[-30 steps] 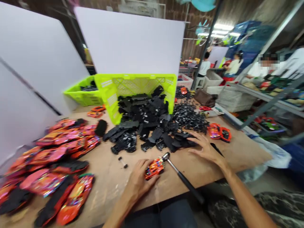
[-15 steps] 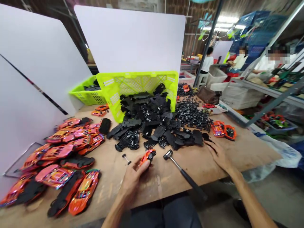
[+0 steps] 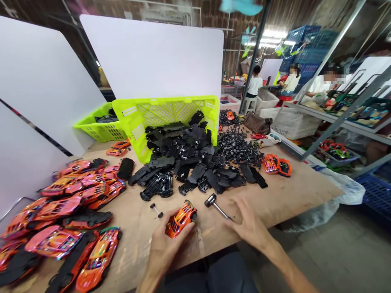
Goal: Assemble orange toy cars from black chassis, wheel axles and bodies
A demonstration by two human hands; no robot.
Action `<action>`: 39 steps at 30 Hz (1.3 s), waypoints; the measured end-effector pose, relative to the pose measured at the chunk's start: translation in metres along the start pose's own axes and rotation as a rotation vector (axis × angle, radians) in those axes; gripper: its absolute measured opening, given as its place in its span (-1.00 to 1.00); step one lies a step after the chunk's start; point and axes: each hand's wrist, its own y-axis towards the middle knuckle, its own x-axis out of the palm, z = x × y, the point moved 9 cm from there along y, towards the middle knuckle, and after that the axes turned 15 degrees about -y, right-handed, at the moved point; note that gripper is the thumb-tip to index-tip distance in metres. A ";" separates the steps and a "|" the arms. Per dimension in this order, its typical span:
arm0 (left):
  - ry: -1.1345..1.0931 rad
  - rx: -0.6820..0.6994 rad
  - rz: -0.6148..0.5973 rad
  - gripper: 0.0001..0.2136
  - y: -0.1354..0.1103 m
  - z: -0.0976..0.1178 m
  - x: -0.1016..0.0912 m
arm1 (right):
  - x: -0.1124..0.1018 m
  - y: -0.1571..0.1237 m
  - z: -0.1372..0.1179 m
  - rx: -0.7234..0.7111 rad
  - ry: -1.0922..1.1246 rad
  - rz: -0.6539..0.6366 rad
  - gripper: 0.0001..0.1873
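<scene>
Wooden workbench [image 3: 284, 195] under a workshop roof. Nearest, left hand [image 3: 163, 248] with fingers [image 3: 180, 230] clamped on an orange toy car [image 3: 181, 219]; right hand [image 3: 250, 228] with fingers [image 3: 236, 215] spread apart, just over the handle of a small hammer [image 3: 216, 205] — both in front of the black chassis heap [image 3: 183, 162]. Loose axle with wheels [image 3: 156, 210] near that heap; painted car shells [image 3: 55, 240] left of it; neon-yellow plastic crate [image 3: 165, 108], tilted, behind it — farther right, seated workers [image 3: 290, 79].
</scene>
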 end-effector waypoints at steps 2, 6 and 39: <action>0.049 0.018 0.021 -0.45 0.000 0.001 -0.002 | 0.012 -0.009 -0.012 -0.057 -0.009 -0.090 -0.54; -0.087 -0.048 -0.048 -0.47 -0.006 0.002 0.006 | 0.001 0.005 0.016 -0.201 -0.070 -0.147 -0.68; -0.182 -0.130 -0.375 -0.53 -0.005 0.009 0.040 | 0.049 0.025 -0.046 -0.133 0.495 -0.154 -0.69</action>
